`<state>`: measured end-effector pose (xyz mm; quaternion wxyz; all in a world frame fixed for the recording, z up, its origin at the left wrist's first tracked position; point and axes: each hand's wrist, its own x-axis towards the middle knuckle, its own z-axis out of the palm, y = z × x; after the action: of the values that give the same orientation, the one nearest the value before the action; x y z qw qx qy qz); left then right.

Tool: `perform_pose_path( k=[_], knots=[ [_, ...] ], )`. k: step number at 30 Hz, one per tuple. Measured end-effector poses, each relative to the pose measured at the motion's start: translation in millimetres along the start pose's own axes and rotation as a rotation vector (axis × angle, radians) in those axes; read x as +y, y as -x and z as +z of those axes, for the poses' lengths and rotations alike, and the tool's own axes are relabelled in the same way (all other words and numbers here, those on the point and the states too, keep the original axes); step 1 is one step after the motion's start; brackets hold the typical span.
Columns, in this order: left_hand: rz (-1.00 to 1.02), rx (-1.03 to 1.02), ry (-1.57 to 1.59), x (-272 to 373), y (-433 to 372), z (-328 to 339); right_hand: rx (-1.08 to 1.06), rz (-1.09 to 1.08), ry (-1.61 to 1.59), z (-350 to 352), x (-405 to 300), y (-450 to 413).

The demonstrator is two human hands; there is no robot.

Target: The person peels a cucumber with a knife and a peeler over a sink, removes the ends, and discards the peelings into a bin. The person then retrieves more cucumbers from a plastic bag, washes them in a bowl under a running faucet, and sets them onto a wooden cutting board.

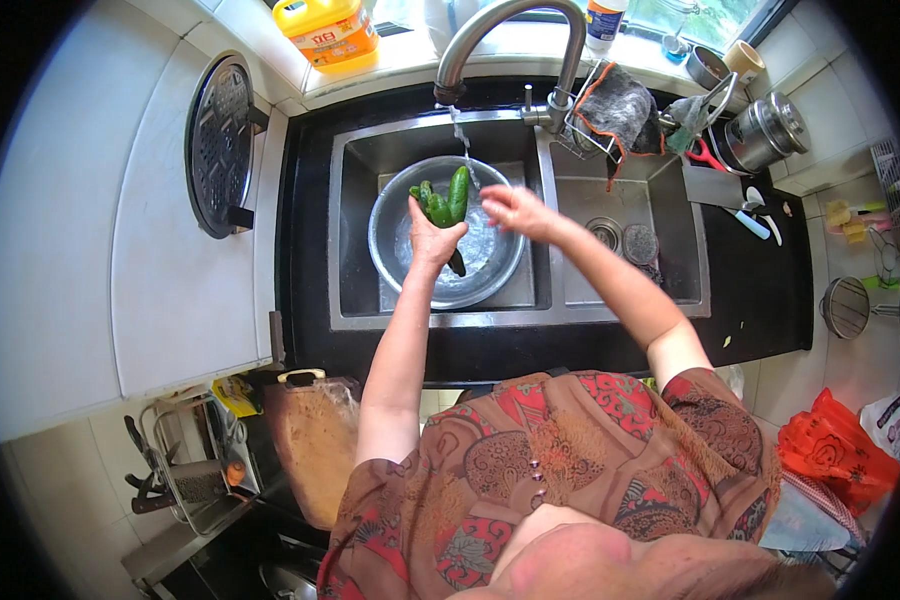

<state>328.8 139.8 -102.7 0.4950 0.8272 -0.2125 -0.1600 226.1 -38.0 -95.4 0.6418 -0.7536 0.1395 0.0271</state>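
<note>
My left hand [433,238] grips several green peppers [441,208] over a round metal basin [381,247], which sits in the left bowl of a steel double sink [450,321]. A dark green end of one pepper sticks out below the hand. To the right of the peppers, my right hand [521,212] is raised over the basin's right rim, holding nothing, its fingers apart and slightly blurred. Water runs from the curved metal faucet [465,52] into the basin just behind the peppers. Some water lies in the basin.
The right sink bowl [581,262] holds a round scrubber [640,244] near the drain. A wire rack with a grey cloth [621,105] stands behind it. A cleaver [712,187] and a peeler [750,222] lie on the right counter. A wooden cutting board [311,450] stands at the lower left.
</note>
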Motion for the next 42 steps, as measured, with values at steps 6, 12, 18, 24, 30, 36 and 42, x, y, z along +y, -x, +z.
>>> perform_pose_path(
  k=[6,12,18,24,30,36,42],
  knots=[
    [0.009,0.02,-0.038,33.3,44.4,24.1,0.017,0.064,-0.323,48.2,-12.2,60.3],
    [-0.03,0.014,-0.146,56.2,95.0,11.4,-0.016,-0.014,-0.38,64.1,-18.7,99.5],
    [-0.194,0.008,0.416,58.3,145.3,-20.0,0.039,0.16,-0.489,88.3,-26.2,121.4],
    [-0.215,-0.029,0.758,67.4,183.8,-33.7,-0.138,0.188,-0.374,98.3,-30.5,125.3],
    [-0.232,0.122,0.787,36.6,240.0,-115.7,-0.327,0.217,-0.373,185.7,-64.0,120.9],
    [-0.236,0.405,0.856,-52.8,305.4,-210.4,-0.553,0.195,-0.303,338.0,-100.1,113.0],
    [-0.406,0.677,0.09,-129.9,352.5,-277.0,-0.477,-0.291,0.403,456.7,-78.1,96.7]
  ],
)
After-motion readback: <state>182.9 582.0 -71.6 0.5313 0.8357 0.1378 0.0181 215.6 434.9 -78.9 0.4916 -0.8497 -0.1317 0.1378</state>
